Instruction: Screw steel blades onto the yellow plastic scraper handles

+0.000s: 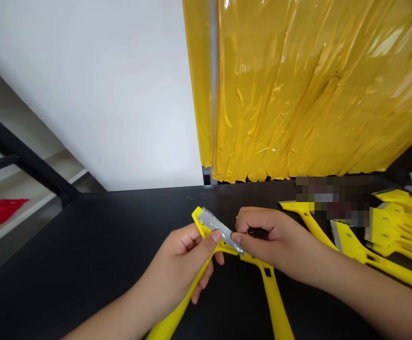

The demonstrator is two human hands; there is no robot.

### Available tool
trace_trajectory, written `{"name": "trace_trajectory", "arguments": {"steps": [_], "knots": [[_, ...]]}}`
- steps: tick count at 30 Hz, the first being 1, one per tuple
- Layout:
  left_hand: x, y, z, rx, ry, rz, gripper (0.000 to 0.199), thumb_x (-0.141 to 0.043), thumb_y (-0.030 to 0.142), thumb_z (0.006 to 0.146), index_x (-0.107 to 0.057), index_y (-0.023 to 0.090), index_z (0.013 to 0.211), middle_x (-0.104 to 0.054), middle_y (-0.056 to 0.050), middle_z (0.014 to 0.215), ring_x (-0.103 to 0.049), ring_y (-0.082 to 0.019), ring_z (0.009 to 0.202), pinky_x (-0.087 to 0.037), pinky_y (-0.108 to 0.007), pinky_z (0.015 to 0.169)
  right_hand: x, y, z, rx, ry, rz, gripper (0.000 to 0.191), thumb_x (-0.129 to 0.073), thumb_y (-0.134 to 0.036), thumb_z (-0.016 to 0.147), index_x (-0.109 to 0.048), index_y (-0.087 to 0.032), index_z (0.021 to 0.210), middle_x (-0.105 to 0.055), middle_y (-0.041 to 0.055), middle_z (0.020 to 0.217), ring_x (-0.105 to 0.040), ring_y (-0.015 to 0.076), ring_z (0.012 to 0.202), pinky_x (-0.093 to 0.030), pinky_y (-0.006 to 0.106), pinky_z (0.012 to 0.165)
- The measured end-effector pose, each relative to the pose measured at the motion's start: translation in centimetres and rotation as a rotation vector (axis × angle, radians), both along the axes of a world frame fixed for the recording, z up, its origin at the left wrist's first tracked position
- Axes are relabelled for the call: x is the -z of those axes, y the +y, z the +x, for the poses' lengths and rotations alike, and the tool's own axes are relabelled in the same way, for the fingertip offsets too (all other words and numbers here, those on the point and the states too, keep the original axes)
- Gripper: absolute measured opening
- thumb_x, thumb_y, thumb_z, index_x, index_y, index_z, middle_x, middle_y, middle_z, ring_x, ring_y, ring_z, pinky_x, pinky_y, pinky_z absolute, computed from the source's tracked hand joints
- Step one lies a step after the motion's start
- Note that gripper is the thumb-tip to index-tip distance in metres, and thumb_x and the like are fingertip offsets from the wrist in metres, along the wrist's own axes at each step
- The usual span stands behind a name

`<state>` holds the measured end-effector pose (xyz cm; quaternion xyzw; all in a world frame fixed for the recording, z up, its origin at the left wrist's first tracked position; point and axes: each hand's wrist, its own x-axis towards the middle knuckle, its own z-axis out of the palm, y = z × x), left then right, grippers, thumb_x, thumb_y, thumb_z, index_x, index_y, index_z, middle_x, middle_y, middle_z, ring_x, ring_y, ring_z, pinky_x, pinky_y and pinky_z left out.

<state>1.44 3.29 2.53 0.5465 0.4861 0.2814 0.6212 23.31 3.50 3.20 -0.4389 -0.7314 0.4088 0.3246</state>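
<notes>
My left hand (180, 255) grips the handle of a yellow plastic scraper (180, 314), with the thumb resting near its head. A steel blade (216, 229) sits across that head. My right hand (265, 241) is against the blade's far end, its fingers closed around a small black object (257, 232) whose shape is mostly hidden. Under my hands lies a second yellow scraper (278, 307), its head hidden by my right hand. Another yellow scraper (350, 248) with a steel edge lies to the right of my right hand.
Several more yellow scrapers (397, 231) are piled at the right of the black table (85, 269). A blurred patch (333, 200) covers something at the back. A yellow plastic curtain (298, 85) hangs behind, beside a white wall (85, 94). A red object (0, 211) lies on a lower left shelf.
</notes>
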Motion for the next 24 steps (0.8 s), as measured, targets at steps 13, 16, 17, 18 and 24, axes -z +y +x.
{"name": "trace_trajectory", "arguments": {"steps": [13,16,17,18,24], "knots": [[-0.09,-0.19,0.19,0.012,0.018,-0.046,0.047,-0.061,0.062,0.095,-0.064,0.020,0.075,-0.051,0.006,0.042,-0.041,-0.008,0.030,-0.037,-0.016,0.030,0.05,-0.19,-0.31,0.005,0.009,0.023,0.029,-0.064,-0.031,0.099,-0.055,-0.021,0.073,-0.051,-0.0043,0.074,-0.048,0.0120,0.069,-0.037,0.027,0.062],[-0.29,-0.29,0.20,-0.001,0.008,-0.065,0.043,-0.062,0.060,0.095,-0.066,0.021,0.076,-0.054,0.006,0.044,-0.042,-0.009,0.030,-0.037,-0.017,0.030,0.01,-0.19,-0.29,-0.003,-0.013,0.036,0.031,-0.063,-0.028,0.098,-0.051,-0.020,0.071,-0.050,-0.0045,0.073,-0.046,0.0116,0.068,-0.035,0.026,0.061],[-0.31,-0.32,0.19,-0.005,0.004,-0.065,0.042,-0.062,0.058,0.095,-0.066,0.021,0.078,-0.058,0.005,0.047,-0.043,-0.009,0.031,-0.038,-0.017,0.030,0.02,-0.18,-0.29,-0.008,-0.008,0.016,0.031,-0.064,-0.028,0.098,-0.051,-0.020,0.071,-0.050,-0.0045,0.073,-0.046,0.0117,0.068,-0.035,0.026,0.061],[-0.30,-0.35,0.16,-0.008,-0.003,-0.064,0.041,-0.063,0.057,0.095,-0.066,0.020,0.079,-0.063,0.003,0.052,-0.045,-0.009,0.033,-0.038,-0.017,0.030,0.05,-0.16,-0.28,-0.014,-0.001,-0.021,0.031,-0.064,-0.030,0.097,-0.051,-0.021,0.071,-0.050,-0.0045,0.072,-0.045,0.0118,0.068,-0.035,0.026,0.060],[-0.05,-0.15,-0.08,0.000,-0.007,-0.054,0.043,-0.061,0.057,0.096,-0.066,0.019,0.077,-0.066,0.001,0.059,-0.045,-0.007,0.033,-0.037,-0.016,0.030,0.18,0.05,-0.11,-0.009,-0.027,-0.197,0.030,-0.065,-0.041,0.096,-0.058,-0.022,0.075,-0.052,-0.0037,0.069,-0.044,0.0129,0.064,-0.035,0.026,0.058]]}}
